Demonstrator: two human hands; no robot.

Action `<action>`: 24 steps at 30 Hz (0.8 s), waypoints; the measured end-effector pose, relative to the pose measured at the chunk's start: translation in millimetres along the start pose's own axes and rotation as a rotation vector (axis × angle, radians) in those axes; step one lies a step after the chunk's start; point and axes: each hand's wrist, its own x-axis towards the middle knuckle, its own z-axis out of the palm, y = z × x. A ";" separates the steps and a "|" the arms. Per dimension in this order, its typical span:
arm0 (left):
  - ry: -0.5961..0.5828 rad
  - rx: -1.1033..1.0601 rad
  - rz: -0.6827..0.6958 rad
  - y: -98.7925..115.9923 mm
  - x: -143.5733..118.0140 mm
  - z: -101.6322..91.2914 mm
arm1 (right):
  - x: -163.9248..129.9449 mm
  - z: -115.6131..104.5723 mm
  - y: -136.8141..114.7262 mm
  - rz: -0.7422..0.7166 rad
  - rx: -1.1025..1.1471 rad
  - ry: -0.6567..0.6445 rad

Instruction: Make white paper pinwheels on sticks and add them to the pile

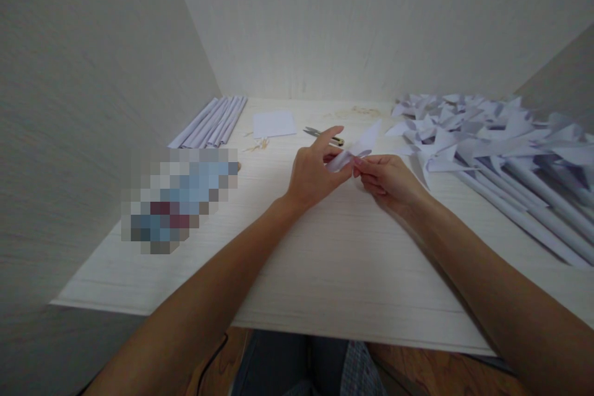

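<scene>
I noted left hand (310, 174) and right hand (386, 180) pinched shut on folded white paper piece (353, 150), raised off table for folding; scissors (323, 134) at 12 o'clock.

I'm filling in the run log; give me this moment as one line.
left hand: pinching folded paper piece | right hand: pinching same piece | scissors: on table, behind hands | paper rolls: far left | paper pinwheels: piled right

Your two bare forearms reached forward and converged above the middle, your left hand (312, 174) pinching with thumb and lower fingers while its index finger stuck up and out, your right hand (387, 180) curled opposite, fingertips meeting the left's.
</scene>
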 end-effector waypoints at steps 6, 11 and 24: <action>0.011 -0.058 -0.029 1.8 1.4 -0.4 | -8.3 1.0 -3.1 -0.345 -0.605 0.253; 0.024 -0.113 -0.052 1.4 2.1 -0.3 | -7.2 1.3 -2.8 -0.381 -0.664 0.250; -0.003 -0.372 -0.144 -6.8 5.8 4.4 | -8.3 3.4 -5.1 -0.349 -0.533 0.251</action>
